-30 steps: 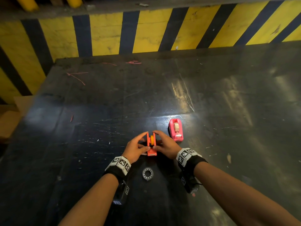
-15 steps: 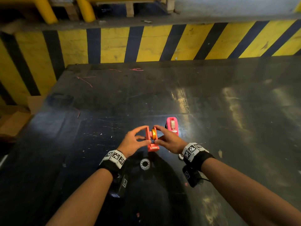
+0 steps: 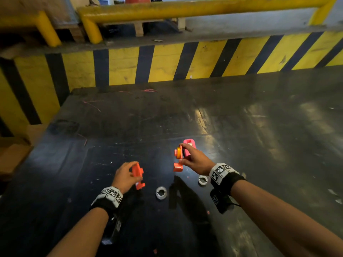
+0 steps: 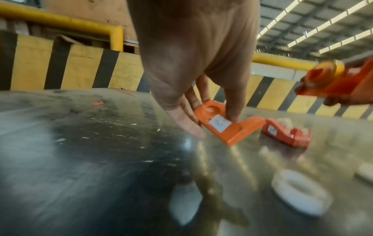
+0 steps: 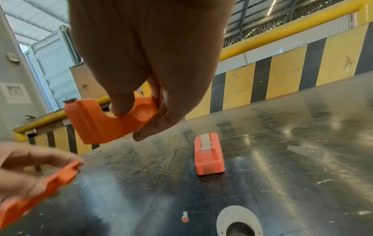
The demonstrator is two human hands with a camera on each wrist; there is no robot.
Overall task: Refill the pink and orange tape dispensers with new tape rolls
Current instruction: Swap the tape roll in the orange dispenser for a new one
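The orange tape dispenser is split in two halves. My left hand (image 3: 134,170) pinches the flat side half (image 3: 138,175) low over the black table (image 3: 241,138); its fingers (image 4: 232,105) show in the left wrist view on that half (image 4: 224,127). My right hand (image 3: 182,153) holds the other half (image 3: 178,160) in the air, with a yellow-orange spool on it; in the right wrist view thumb and fingers grip this half (image 5: 101,123). The pink dispenser (image 3: 190,144) lies on the table just behind my right hand. Two white tape rolls (image 3: 161,192) (image 3: 202,180) lie flat near my wrists.
A yellow-and-black striped barrier (image 3: 167,64) runs along the table's far edge, with yellow pipe rails (image 3: 185,10) above it. Cardboard (image 3: 13,156) sits past the table's left edge. Small scraps and a tiny orange bit (image 5: 184,218) lie on the table.
The orange dispenser, held whole between both hands, has come apart. My left hand drew one half down and left; my right hand lifted the half with the spool to the right.
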